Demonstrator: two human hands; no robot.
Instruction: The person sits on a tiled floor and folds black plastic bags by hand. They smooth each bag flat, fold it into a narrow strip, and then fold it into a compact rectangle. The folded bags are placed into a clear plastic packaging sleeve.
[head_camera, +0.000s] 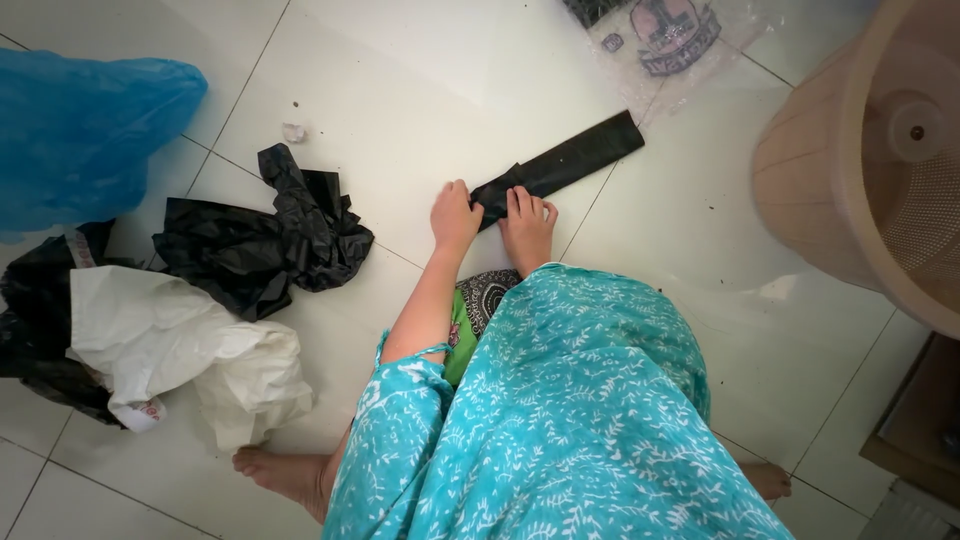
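Item: folded black plastic bag (570, 160), pressed into a long flat strip. It lay on the white tiled floor (430, 90), running diagonally from the hands up toward the upper right. Its near end was turned over at an angle, probably the start of a triangular fold, though the crease was partly covered by the fingers.

Left hand (455, 215): laid palm-down, fingers together and slightly curled, resting on the near end of the strip at its left edge. It appeared to pin the plastic so that it would not slide on the smooth tile.

Right hand (527, 222): also palm-down, fingers spread flat over the folded corner just beside the left hand, pressing rather than grasping. Neither hand closed around anything.

Wearer: crouched over the work in a turquoise patterned garment (560, 400), with a bare foot (285, 470) visible at lower left.

Surroundings, left of the hands and well apart from them:
- crumpled black plastic bag (270, 235), loose and unfolded;
- crumpled white plastic bag (170, 345), lying partly over further black plastic;
- blue plastic bag (80, 135), bulging, at the upper left corner.

Surroundings, right: a beige plastic basket (860, 170) tipped on its side, open mouth facing the camera. Above the strip, a clear plastic bag with a dark print (665, 40) lay flat on the floor, near the strip's far end but not touching it.
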